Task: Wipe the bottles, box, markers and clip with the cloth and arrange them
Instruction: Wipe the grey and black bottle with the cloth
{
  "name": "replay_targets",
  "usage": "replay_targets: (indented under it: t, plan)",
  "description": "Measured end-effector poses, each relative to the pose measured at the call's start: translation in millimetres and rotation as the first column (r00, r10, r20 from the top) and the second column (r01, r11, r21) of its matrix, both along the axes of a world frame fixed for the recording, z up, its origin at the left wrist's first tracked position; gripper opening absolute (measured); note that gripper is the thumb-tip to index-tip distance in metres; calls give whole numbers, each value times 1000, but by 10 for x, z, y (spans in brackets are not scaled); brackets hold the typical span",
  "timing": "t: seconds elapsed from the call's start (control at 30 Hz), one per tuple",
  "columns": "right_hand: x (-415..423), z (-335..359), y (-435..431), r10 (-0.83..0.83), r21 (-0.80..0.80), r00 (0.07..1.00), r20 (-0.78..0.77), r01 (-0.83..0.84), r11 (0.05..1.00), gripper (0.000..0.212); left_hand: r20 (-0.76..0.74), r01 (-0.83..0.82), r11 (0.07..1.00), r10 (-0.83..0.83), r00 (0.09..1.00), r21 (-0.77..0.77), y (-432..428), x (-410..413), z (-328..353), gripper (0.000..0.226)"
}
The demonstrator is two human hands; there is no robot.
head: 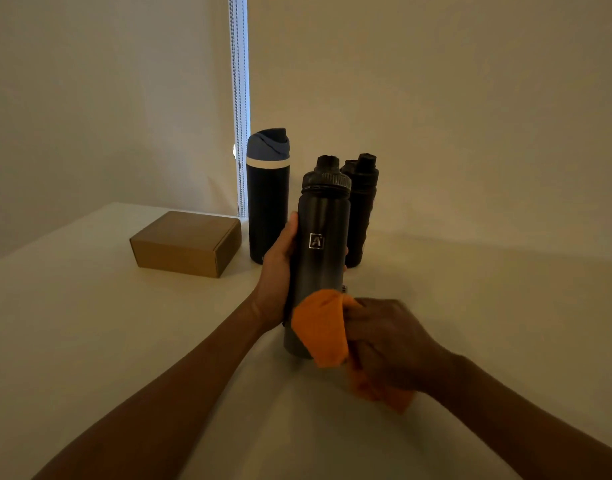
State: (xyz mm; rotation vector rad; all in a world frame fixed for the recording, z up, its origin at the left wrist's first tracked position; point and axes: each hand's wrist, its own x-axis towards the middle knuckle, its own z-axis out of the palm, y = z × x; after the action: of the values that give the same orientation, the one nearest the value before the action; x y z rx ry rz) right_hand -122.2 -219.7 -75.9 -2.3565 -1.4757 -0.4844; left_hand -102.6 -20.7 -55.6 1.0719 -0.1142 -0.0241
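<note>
Left hand point(280, 268) grips the black bottle point(320, 258) upright above the table point(90, 323); right hand point(387, 344) clutches the orange cloth point(323, 330), pressed to its lower body. Cardboard box point(185, 242) behind-left.

Dim room; beige walls point(471, 98); white table point(72, 323).

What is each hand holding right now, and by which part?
The left-hand grip holds the black bottle around the middle of its body. The right-hand grip holds the orange cloth, bunched against the bottle's lower part.
</note>
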Motion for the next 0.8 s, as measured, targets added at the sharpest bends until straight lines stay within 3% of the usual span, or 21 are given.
replay_targets:
  t: [0.17,0.3,0.37,0.47,0.6,0.8]
  plan:
    - [-74,-196,-74,77,-170,994,-83,-90,981,19,8,-66,996,66,998,60,-5,15,14,65]
    - [-62,-185,-74,77,-148,997,-31,-81,986,18,11,-73,994,73,997,77,-19,-10,24,72]
    - [-15,-183,-54,29,-83,999,28,-27,996,17,7,-69,994,69,998,80,-23,-23,40,74]
    - [116,-111,-7,-85,120,992,99,72,990,32,11,-20,998,20,1000,63,-22,-5,30,72]
    - [248,157,116,-175,408,970,170,92,909,35,37,39,997,-42,998,74,-27,3,8,55]
    - [337,355,272,-263,610,952,155,117,784,39,147,-73,979,45,988,193,-65,5,39,46]
